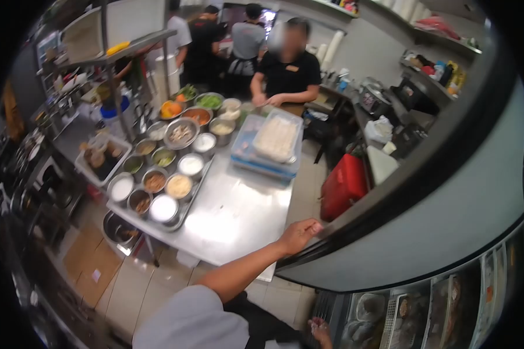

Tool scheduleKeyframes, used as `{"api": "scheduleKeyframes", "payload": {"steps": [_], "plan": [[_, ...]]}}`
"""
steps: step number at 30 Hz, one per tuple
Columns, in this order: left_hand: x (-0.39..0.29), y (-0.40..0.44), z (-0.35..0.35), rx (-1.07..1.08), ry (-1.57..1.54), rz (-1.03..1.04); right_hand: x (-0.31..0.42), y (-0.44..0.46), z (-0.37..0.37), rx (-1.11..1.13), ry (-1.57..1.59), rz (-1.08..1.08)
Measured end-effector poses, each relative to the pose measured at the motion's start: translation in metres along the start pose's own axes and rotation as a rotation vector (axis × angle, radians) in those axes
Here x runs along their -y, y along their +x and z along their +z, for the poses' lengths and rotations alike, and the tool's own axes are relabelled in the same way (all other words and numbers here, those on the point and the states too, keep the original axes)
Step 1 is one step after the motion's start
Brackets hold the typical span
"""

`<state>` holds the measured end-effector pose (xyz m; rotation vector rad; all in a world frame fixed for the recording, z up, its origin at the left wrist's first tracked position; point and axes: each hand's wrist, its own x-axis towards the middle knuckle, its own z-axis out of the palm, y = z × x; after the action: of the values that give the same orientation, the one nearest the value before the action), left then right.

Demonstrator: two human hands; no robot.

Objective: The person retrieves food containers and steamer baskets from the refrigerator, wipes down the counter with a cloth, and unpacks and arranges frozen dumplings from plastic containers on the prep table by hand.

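Observation:
My left hand [300,235] is at the dark edge of a large grey door [425,215], its fingers curled against the frame beyond the table's near corner. Low in the view, my right hand [319,330] hangs beside an open refrigerated cabinet, its fingers loosely apart and nothing visible in them. White baskets [390,320] and packed food lie on the cabinet's racks to its right.
A steel table [227,215] carries several metal food bowls [180,132] and stacked lidded plastic boxes [265,145]. A person in black [291,72] stands behind it, hands together; other people work farther back. A red case [343,186] is right of the table.

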<state>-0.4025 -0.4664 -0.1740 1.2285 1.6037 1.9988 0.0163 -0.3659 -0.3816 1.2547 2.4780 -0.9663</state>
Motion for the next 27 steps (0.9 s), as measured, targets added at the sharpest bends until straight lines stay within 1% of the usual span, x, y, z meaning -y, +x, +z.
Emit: {"api": "scheduleKeyframes", "payload": {"steps": [1,2,3,4,5,6,7,8,9,10,11,12,13,14,15,17,19,21,22,23,24,25,27], "plan": [[-0.007,-0.020,0.001,-0.022,0.008,-0.033,-0.005,0.001,0.011,0.016,0.269,0.040],[-0.013,-0.037,0.000,0.129,-0.046,-0.072,-0.006,-0.002,0.022,0.024,0.543,0.087],[-0.020,-0.055,0.001,0.288,-0.106,-0.110,-0.001,-0.014,0.030,0.051,0.544,0.096],[-0.027,-0.075,0.004,0.360,-0.210,-0.083,0.017,-0.028,0.035,0.038,0.744,-0.031],[-0.043,-0.092,0.006,0.445,-0.294,-0.140,0.025,-0.040,0.040,0.015,0.944,-0.160],[-0.053,-0.108,0.009,0.506,-0.305,-0.208,0.016,-0.044,0.049,-0.041,0.770,-0.040],[-0.059,-0.123,0.010,0.569,-0.314,-0.273,0.015,-0.057,0.051,-0.040,0.781,-0.041],[-0.062,-0.137,0.008,0.588,-0.310,-0.274,0.011,-0.075,0.050,0.002,0.578,-0.074],[-0.064,-0.149,0.004,0.540,-0.037,-0.252,0.006,-0.089,0.050,0.027,0.379,-0.099],[-0.063,-0.159,0.001,0.499,0.227,-0.211,-0.103,-0.081,0.113,-0.067,-0.277,-0.531],[-0.049,-0.166,-0.004,0.486,0.246,-0.297,-0.102,-0.100,0.110,-0.106,-0.259,-0.486],[-0.026,-0.180,-0.006,0.393,0.055,-0.394,-0.098,-0.125,0.101,-0.042,0.238,-0.113],[-0.017,-0.185,-0.010,0.358,-0.005,-0.597,-0.080,-0.156,0.083,0.026,0.740,0.251],[-0.020,-0.187,-0.011,0.344,0.079,-0.655,-0.057,-0.178,0.064,-0.024,0.554,0.332],[-0.018,-0.188,-0.011,0.383,0.076,-0.652,-0.068,-0.192,0.068,-0.046,0.576,0.355],[-0.011,-0.189,-0.009,0.482,0.311,-0.677,-0.096,-0.218,0.069,-0.393,1.176,0.337],[-0.006,-0.186,0.003,0.547,0.299,-0.635,-0.111,-0.228,0.049,-0.468,0.905,0.400],[-0.005,-0.174,0.025,0.619,0.279,-0.593,-0.182,-0.220,0.071,-0.720,0.717,0.526],[-0.015,-0.163,0.035,0.680,0.335,-0.581,-0.179,-0.232,0.057,-0.741,0.730,0.561],[-0.022,-0.152,0.046,0.734,0.391,-0.566,-0.147,-0.240,0.009,-0.615,0.673,0.594],[-0.023,-0.142,0.057,0.761,0.401,-0.580,-0.130,-0.242,-0.020,-0.486,0.616,0.619],[-0.016,-0.131,0.069,0.787,0.399,-0.579,-0.144,-0.243,-0.017,-0.494,0.627,0.641],[0.000,-0.106,0.092,0.845,0.282,-0.618,-0.189,-0.237,-0.001,-0.531,0.872,0.515]]}}
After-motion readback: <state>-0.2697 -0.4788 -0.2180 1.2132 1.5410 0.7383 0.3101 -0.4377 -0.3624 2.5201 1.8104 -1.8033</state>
